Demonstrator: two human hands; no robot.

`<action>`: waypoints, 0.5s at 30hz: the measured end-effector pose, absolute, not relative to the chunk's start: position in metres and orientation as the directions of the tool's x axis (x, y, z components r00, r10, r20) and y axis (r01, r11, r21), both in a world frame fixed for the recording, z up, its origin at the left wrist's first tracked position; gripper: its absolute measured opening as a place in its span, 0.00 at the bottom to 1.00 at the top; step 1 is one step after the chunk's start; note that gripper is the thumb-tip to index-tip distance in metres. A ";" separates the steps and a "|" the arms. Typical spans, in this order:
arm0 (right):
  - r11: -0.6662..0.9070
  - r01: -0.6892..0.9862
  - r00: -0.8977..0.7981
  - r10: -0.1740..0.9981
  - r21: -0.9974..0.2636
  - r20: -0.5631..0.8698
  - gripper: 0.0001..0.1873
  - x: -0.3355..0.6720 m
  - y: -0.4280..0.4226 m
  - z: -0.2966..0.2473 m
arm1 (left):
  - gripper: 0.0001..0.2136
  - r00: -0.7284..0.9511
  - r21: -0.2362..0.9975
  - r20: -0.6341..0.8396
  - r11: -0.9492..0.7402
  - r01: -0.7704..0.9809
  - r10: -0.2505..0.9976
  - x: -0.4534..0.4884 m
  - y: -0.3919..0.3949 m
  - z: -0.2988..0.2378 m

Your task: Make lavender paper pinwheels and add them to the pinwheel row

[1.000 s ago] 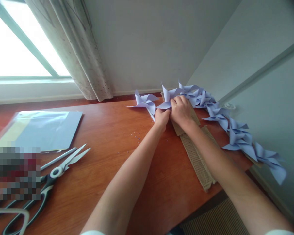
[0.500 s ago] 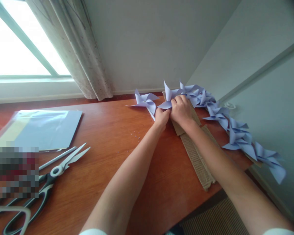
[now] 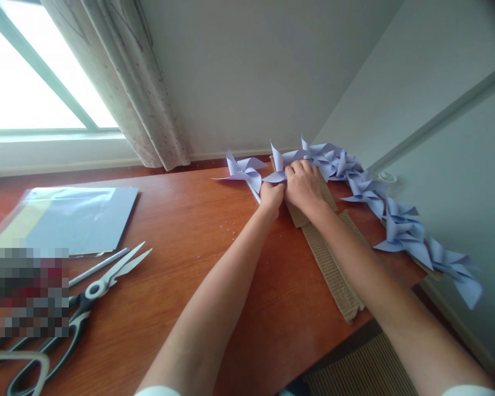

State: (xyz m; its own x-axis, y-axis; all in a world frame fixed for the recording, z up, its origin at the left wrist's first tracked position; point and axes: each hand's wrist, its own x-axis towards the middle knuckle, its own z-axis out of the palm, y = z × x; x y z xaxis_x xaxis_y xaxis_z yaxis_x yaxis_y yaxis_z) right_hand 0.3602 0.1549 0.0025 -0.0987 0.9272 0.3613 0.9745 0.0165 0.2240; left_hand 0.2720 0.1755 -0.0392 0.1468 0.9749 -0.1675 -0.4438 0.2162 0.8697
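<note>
Both my hands meet at the far end of a wooden table (image 3: 181, 264), over a lilac paper pinwheel (image 3: 281, 163). My left hand (image 3: 271, 197) is curled shut and pinches the pinwheel from below. My right hand (image 3: 303, 184) is closed over its middle, fingers pressed down. Under them lies a strip of brown corrugated cardboard (image 3: 332, 269) that runs toward me. Another lilac pinwheel (image 3: 243, 169) lies just left of my hands. A row of several more pinwheels (image 3: 396, 225) stretches along the right wall.
A stack of coloured paper in a clear sleeve (image 3: 72, 217) lies at the left. Black-handled scissors (image 3: 82, 308) and a metal rod (image 3: 99, 267) lie near the front left, beside a blurred patch. Small white specks (image 3: 229, 231) dot the table. A curtain (image 3: 140, 99) hangs by the window.
The pinwheel under my hands has shifted slightly, its upper blade tipping up and then back down. My hands stay pressed together on it in the same place.
</note>
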 end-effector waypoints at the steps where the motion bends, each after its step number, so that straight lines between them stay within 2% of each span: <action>1: 0.014 0.980 -0.087 0.927 0.199 0.364 0.14 0.360 0.154 0.003 | 0.08 0.138 0.870 -0.180 0.223 -0.440 0.974 0.273 0.176 -0.039; 6: 0.005 0.993 -0.049 0.925 0.117 0.377 0.18 0.369 0.134 0.005 | 0.07 0.139 0.879 -0.249 0.284 -0.382 0.958 0.275 0.181 -0.039; 9: -0.021 0.997 -0.007 0.936 0.075 0.352 0.17 0.379 0.113 0.000 | 0.16 0.163 0.883 -0.278 0.319 -0.346 0.947 0.277 0.183 -0.039; 15: -0.028 0.997 0.048 0.954 -0.074 0.295 0.30 0.386 0.075 -0.023 | 0.18 0.183 0.873 -0.319 0.364 -0.326 0.930 0.278 0.188 -0.036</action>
State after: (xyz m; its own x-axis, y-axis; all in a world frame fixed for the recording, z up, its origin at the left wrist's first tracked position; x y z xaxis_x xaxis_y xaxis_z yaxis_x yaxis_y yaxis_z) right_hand 0.3856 0.0746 -0.0235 0.0483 0.9544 0.2946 0.9969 -0.0277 -0.0738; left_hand 0.2783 0.1876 -0.0364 0.1828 0.9299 -0.3193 -0.3258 0.3637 0.8727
